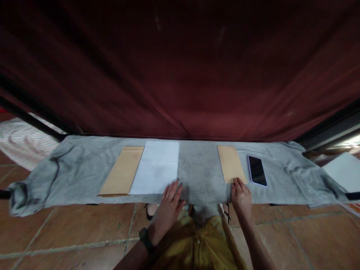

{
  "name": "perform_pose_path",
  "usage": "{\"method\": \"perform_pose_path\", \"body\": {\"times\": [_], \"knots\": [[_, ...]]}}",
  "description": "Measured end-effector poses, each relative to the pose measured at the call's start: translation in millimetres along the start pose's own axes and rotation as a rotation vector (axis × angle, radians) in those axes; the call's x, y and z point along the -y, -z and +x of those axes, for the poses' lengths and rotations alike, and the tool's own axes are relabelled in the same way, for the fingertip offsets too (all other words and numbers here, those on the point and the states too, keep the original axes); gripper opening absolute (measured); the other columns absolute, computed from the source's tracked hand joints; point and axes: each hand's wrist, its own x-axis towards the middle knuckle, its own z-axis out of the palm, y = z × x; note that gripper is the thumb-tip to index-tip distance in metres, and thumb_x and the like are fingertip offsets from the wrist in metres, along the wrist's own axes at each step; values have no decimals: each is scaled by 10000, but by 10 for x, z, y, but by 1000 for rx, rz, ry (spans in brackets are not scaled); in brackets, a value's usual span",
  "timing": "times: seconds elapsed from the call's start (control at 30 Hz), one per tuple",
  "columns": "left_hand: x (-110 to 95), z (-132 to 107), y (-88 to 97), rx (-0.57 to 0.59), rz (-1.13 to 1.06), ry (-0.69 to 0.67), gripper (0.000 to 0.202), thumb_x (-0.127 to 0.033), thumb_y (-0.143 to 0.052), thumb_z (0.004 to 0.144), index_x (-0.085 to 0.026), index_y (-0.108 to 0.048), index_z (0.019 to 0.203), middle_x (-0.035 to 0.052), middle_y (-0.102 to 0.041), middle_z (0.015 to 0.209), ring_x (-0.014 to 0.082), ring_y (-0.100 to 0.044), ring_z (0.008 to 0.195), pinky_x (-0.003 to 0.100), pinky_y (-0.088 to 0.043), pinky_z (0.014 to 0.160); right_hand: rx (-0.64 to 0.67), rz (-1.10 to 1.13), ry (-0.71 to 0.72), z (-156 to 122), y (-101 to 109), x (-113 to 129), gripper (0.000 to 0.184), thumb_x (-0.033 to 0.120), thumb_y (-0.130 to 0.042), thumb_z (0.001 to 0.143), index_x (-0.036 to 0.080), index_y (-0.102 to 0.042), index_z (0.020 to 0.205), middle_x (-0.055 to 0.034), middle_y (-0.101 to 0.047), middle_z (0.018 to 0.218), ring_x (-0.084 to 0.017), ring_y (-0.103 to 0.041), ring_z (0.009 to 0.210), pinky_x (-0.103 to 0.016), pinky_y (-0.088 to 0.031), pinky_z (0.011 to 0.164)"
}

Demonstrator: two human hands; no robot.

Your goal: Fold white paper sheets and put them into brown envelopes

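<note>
My left hand (170, 200) lies with its fingers spread at the lower right corner of the white paper sheets (157, 167), and it holds nothing. Beside the sheets, on their left, is a larger stack of brown envelopes (122, 172). Over on the right, my right hand (241, 195) has its fingers bunched together at the near edge of a smaller brown envelope (230, 161). That envelope lies flat on the grey cloth. Its near corner is partly covered by my fingertips.
A phone with a pale purple case (257, 170) lies to the right of the small envelope. Grey cloth (198, 165) covers the long narrow surface, with wrinkles at both ends. Behind it hangs a dark red curtain (185, 82). The floor (84, 225) is tiled.
</note>
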Motion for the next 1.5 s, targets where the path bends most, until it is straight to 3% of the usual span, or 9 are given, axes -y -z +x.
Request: {"method": "perform_pose_path", "body": {"times": [0.13,0.23,0.33,0.47,0.6,0.7,0.83,1.27,1.5], "knots": [[278,14,100,-112,83,179,609,-379,-433,1018,-178,-272,1570,180,-341,1612,316,-305,1500,536,-368,1160,-36,59,-25,45,49,87,461,391,-367,999,144,-633,1284,-196,-596,1364,-333,-548,1243,-527,-414,1052],[510,-55,132,-126,148,234,643,-481,-432,1007,-119,-339,1531,236,-406,1558,355,-359,1466,557,-393,1122,-17,224,-80,87,69,319,449,419,-395,975,170,-659,1240,-185,-604,1337,-331,-539,1247,-528,-430,1046],[675,-119,155,-76,191,211,719,-581,-463,968,-72,-422,1474,273,-438,1522,376,-413,1427,534,-416,1100,110,531,-197,97,24,739,428,428,-429,944,189,-686,1188,-155,-668,1192,-287,-626,1086,-470,-495,975],[768,-95,209,33,245,177,699,-605,-488,945,-105,-496,1434,259,-494,1484,378,-481,1373,519,-450,1057,351,950,-319,61,-118,1445,338,444,-539,883,228,-737,1051,-103,-715,1059,-249,-670,941,-385,-555,831],[783,-19,266,133,281,169,599,-518,-519,958,-139,-511,1421,235,-523,1466,357,-515,1346,492,-469,1029,475,1035,-295,16,-246,1998,244,334,-582,841,270,-761,995,-42,-734,953,-212,-666,835,-340,-545,786],[775,4,286,163,316,165,542,-460,-549,954,-158,-526,1404,219,-537,1459,352,-537,1327,475,-483,1010,517,1006,-271,-1,-301,2222,212,253,-592,809,287,-772,915,-17,-731,872,-198,-655,774,-328,-535,787],[772,-10,268,176,315,155,525,-423,-553,956,-124,-537,1387,230,-523,1471,367,-526,1339,478,-482,1018,576,977,-273,-20,-337,2331,211,233,-587,808,288,-777,881,-7,-708,783,-188,-622,681,-334,-533,760],[765,-1,321,181,354,123,568,-486,-536,968,-80,-569,1363,222,-546,1454,358,-551,1316,438,-498,1023,538,955,-234,-89,-387,2334,219,229,-590,806,281,-772,916,-38,-748,923,-228,-671,874,-369,-542,878],[774,-8,340,196,343,125,553,-483,-509,984,-100,-562,1379,208,-529,1477,345,-546,1326,443,-496,1028,664,939,-243,-51,-336,2316,269,294,-560,833,246,-754,1013,-50,-733,921,-203,-657,815,-345,-534,813]]}}
